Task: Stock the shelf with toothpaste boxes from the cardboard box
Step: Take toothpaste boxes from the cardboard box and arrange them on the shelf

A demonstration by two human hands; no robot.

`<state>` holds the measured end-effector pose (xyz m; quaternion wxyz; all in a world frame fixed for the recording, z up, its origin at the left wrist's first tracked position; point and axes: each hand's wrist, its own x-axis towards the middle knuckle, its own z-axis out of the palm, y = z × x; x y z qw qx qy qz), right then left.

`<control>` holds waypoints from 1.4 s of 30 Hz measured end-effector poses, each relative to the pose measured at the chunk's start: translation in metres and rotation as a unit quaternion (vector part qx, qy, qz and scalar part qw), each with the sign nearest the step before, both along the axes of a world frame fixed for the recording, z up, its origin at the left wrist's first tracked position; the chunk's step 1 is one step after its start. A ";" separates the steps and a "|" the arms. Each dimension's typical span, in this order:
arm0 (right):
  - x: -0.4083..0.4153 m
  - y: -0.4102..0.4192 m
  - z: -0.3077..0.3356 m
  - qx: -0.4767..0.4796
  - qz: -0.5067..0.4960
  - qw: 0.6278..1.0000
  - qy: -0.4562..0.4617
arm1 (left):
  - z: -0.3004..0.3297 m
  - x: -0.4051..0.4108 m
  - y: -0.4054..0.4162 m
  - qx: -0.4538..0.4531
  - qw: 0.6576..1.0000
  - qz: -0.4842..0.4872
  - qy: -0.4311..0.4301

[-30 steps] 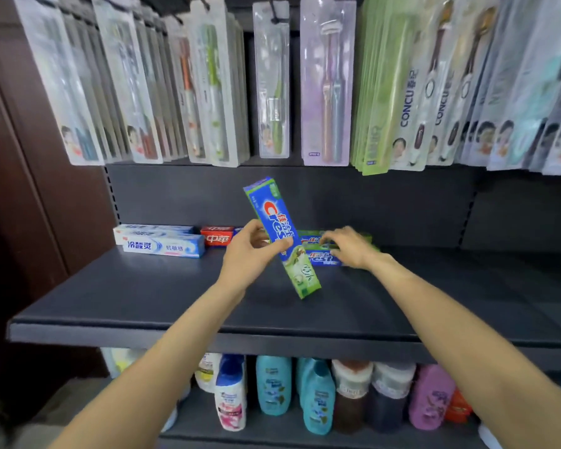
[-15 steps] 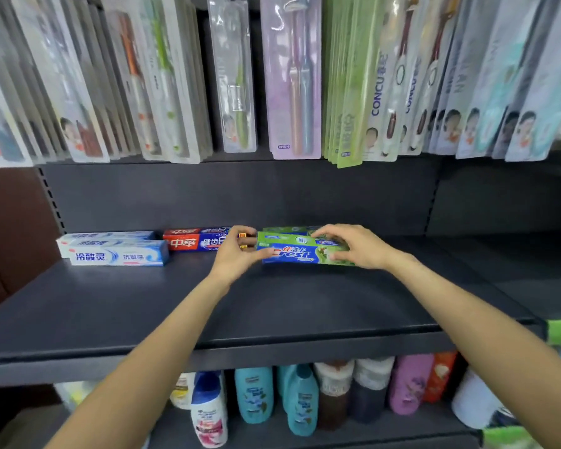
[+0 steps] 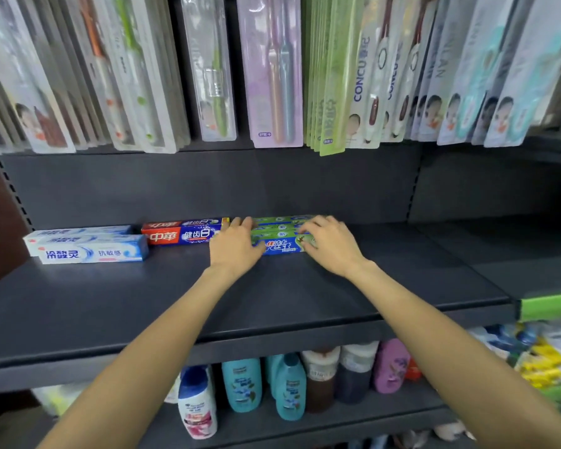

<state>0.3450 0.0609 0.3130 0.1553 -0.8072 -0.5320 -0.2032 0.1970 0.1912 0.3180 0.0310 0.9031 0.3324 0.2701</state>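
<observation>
A green and blue toothpaste box [image 3: 280,246] lies flat on the dark shelf [image 3: 272,296], in front of a row of like green boxes [image 3: 282,222] at the back wall. My left hand [image 3: 234,246] holds its left end, fingers over the top and thumb on the front face. My right hand [image 3: 332,244] holds its right end with bent fingers. The cardboard box is not in view.
Red and blue toothpaste boxes [image 3: 182,234] and white and blue ones [image 3: 91,251] lie to the left along the back. Toothbrush packs [image 3: 272,76] hang low above the shelf. Shampoo bottles [image 3: 240,384] stand on the shelf below.
The green box was tilted upright in my left hand; both hands have laid it flat and moved it back against the green row.
</observation>
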 end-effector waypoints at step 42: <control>-0.175 -0.234 -0.415 -0.453 0.060 0.876 0.151 | -0.436 -0.175 -0.250 -0.213 0.883 -0.192 0.371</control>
